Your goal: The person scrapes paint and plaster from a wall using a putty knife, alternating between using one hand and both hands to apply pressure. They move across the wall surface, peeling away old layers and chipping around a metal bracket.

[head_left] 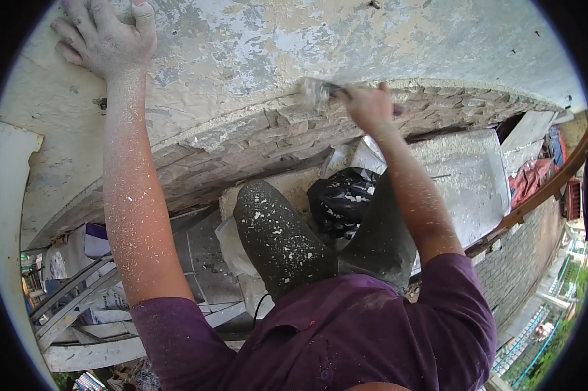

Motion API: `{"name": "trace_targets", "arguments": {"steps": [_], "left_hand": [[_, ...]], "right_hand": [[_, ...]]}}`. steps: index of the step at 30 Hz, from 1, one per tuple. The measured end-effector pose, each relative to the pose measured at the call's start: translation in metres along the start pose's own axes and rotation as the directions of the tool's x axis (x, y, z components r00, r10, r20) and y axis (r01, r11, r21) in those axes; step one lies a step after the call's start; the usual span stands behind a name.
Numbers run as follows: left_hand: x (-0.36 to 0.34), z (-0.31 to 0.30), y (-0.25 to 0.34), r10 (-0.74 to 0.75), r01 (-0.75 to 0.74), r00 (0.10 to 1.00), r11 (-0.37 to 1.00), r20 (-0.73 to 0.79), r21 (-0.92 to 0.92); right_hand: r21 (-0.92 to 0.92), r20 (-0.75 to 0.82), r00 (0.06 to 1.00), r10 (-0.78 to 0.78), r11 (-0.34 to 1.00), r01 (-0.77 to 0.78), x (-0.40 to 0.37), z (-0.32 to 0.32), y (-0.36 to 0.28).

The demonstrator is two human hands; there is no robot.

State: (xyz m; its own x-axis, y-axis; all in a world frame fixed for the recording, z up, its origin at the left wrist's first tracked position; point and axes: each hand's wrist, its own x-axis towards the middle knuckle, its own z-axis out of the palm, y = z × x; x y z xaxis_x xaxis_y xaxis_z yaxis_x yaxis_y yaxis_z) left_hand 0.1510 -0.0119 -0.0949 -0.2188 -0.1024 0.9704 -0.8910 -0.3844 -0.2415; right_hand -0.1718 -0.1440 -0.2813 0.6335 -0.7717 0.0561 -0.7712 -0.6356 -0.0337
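Observation:
My left hand (108, 36), coated in pale dust, is pressed flat against the wall (209, 52) at the upper left with its fingers spread. Flaking cream paint with grey-blue patches covers the wall. In my right hand (371, 107) is a scraper (316, 93), its dark handle wrapped by my fingers. The scraper's broad blade is smeared by motion and lies at the wall's lower edge, just above the rough stone ledge (300, 124). Paint flakes speckle both forearms.
My dusty knees (277, 238) are below the ledge, with a black plastic bag (346, 199) between them. A flake-strewn pale board (466, 169) is at right. Metal rails (79, 293) stand lower left. A brick-paved area (525, 260) lies far below on the right.

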Motion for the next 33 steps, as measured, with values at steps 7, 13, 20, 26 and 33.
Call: {"name": "trace_targets", "arguments": {"steps": [7,13,20,26,33], "left_hand": [[0.001,-0.003,0.005,0.026,-0.022,0.999,0.991,-0.026,0.131],[-0.004,-0.002,0.0,0.03,-0.027,0.999,0.994,-0.022,0.105],[-0.004,-0.002,0.003,-0.013,0.014,1.0,0.999,0.013,-0.035],[-0.004,-0.004,0.003,-0.007,0.008,1.0,0.99,-0.005,0.143],[-0.009,0.002,-0.001,0.016,-0.008,0.999,0.987,-0.044,0.157]], "right_hand": [[-0.055,-0.363,0.924,0.122,0.987,-0.152,-0.013,-0.012,0.018],[0.167,-0.143,0.984,0.107,0.982,-0.083,-0.019,0.005,0.004],[0.216,-0.331,0.933,0.145,0.974,-0.075,-0.02,0.035,-0.016],[0.205,-0.19,0.978,0.089,0.977,-0.049,-0.014,-0.005,-0.003],[0.124,-0.225,0.973,-0.053,0.989,0.083,-0.013,0.008,0.008]]}}
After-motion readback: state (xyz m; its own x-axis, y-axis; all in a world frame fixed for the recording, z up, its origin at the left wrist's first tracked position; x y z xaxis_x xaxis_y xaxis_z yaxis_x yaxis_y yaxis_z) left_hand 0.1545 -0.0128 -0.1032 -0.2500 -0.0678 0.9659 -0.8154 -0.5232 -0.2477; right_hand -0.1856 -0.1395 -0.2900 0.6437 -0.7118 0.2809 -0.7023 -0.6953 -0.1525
